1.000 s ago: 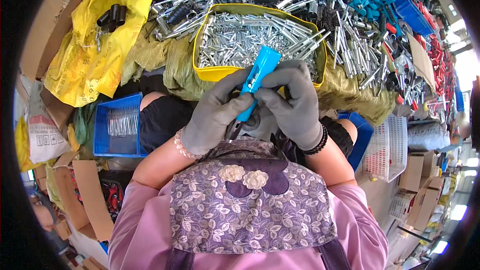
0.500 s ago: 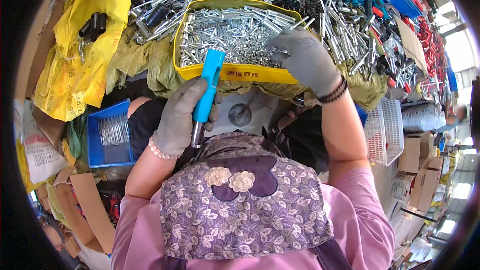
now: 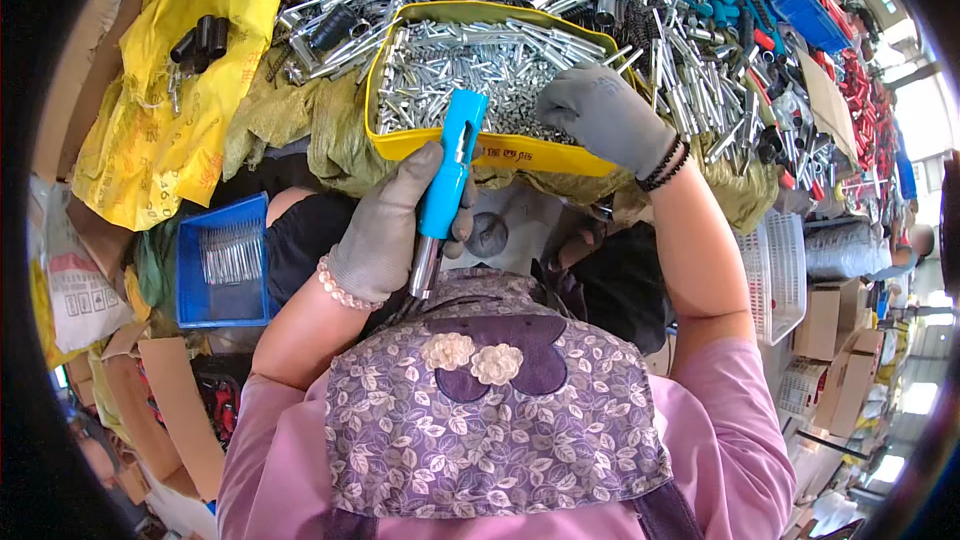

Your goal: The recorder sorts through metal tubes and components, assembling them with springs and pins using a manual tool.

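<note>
Right hand (image 3: 603, 118) moved into yellow tray (image 3: 440, 145), fingers curled on metal pins (image 3: 470, 65); left hand (image 3: 385, 230) fingers gripping blue tube (image 3: 450, 165), steel tip down

The yellow tray (image 3: 440, 145) is lying open from above, its rim walling the small metal parts. Piled steel tubes (image 3: 640, 40) are crowding it at twelve and three o'clock; the blue bin (image 3: 195, 290) is sitting apart at eight o'clock.

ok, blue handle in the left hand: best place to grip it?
Probably mid-body of the blue handle, fingers wrapped round from its left as the left hand does. It stands near upright, and that leaves the open top and the metal shaft below free.
</note>
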{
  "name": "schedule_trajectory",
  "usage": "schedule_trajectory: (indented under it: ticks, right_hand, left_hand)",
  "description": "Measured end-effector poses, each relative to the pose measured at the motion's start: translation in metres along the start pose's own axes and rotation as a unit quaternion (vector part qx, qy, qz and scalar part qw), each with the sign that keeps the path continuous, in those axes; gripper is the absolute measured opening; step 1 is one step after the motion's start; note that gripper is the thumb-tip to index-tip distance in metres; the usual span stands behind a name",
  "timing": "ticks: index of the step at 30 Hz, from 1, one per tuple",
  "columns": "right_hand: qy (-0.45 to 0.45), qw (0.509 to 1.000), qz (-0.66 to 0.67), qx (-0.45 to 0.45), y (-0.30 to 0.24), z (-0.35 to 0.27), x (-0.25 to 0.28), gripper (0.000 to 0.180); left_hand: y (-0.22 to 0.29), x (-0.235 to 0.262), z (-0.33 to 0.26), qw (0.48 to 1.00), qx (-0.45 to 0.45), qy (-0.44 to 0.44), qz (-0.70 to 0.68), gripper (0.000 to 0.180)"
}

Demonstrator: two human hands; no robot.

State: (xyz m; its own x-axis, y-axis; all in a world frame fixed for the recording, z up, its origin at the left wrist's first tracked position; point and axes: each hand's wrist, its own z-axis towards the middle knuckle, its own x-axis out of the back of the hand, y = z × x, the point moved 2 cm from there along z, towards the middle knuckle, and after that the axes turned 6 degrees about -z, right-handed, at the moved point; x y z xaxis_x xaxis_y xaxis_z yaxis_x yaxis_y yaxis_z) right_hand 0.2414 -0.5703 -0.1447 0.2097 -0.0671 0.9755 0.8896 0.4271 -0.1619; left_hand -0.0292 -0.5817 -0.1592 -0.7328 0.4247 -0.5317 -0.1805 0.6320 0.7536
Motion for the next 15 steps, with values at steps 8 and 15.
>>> schedule_trajectory:
  ticks: [8,15]
  right_hand:
    - [0.022,0.997,-0.077,0.016,-0.006,-0.002,0.003,0.015]
    - [0.082,0.973,0.187,-0.110,-0.009,-0.007,0.009,0.013]
  left_hand:
    - [-0.002,0.003,0.006,0.999,-0.002,0.003,-0.041,0.054]
    - [0.000,0.005,0.021,0.997,-0.012,-0.018,-0.073,0.053]
